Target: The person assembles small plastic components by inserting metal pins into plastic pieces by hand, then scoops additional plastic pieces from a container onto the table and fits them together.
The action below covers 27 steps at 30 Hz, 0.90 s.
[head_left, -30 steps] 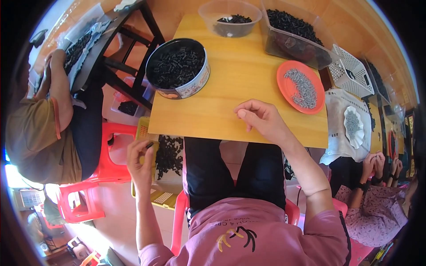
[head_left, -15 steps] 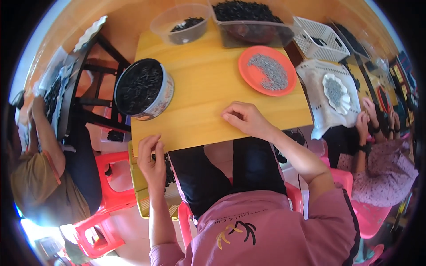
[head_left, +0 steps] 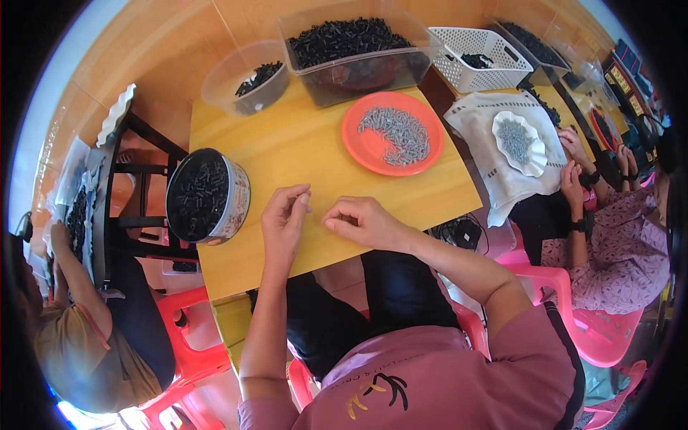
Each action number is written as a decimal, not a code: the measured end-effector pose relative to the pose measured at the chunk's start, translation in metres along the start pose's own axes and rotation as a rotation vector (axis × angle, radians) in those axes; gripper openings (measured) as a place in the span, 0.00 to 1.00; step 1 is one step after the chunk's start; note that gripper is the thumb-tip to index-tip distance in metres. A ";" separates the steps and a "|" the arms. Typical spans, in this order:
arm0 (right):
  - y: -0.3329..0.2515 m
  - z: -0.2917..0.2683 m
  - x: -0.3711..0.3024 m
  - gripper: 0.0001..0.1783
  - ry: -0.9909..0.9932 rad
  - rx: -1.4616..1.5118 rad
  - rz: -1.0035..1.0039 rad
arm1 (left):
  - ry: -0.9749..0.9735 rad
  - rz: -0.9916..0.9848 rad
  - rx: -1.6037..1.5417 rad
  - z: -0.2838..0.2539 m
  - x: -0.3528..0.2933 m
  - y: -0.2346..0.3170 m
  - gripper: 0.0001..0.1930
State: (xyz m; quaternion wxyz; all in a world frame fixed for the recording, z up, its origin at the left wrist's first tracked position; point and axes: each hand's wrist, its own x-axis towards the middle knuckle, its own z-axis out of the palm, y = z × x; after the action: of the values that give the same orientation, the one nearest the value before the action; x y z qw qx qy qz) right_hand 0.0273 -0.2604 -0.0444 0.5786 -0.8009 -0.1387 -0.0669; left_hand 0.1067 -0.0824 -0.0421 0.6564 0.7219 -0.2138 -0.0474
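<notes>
Round tin of small black parts sat at the yellow table edge, nearly full. Just beside it, left hand had fingertips pinched, maybe on a tiny part; too small to tell. Right hand curled beside it, knuckles on the table, contents hidden. Beyond the tin, the orange plate held a modest pile of grey parts; judging by that, plenty left.

- Table: smooth yellow wood, slight sheen.
- Round tin at nine o'clock: glossy metal.
- Orange plate: shiny plastic.
- Tub at twelve o'clock: clear plastic.
</notes>
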 end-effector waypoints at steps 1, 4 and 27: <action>-0.001 0.001 0.000 0.08 0.007 0.032 0.011 | -0.006 -0.008 -0.030 0.003 0.007 0.000 0.08; -0.001 0.000 0.001 0.08 -0.004 0.058 0.020 | -0.006 -0.037 -0.052 0.012 0.031 0.002 0.09; 0.006 -0.243 0.273 0.26 -0.088 0.036 0.549 | 0.115 0.180 -0.095 0.066 0.181 -0.039 0.39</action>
State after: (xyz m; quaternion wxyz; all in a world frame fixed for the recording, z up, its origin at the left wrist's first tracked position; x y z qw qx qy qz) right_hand 0.3019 -0.4525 0.1012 0.5827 -0.8002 0.0574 0.1298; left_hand 0.2572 -0.2091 -0.0502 0.7027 0.6693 -0.2372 0.0432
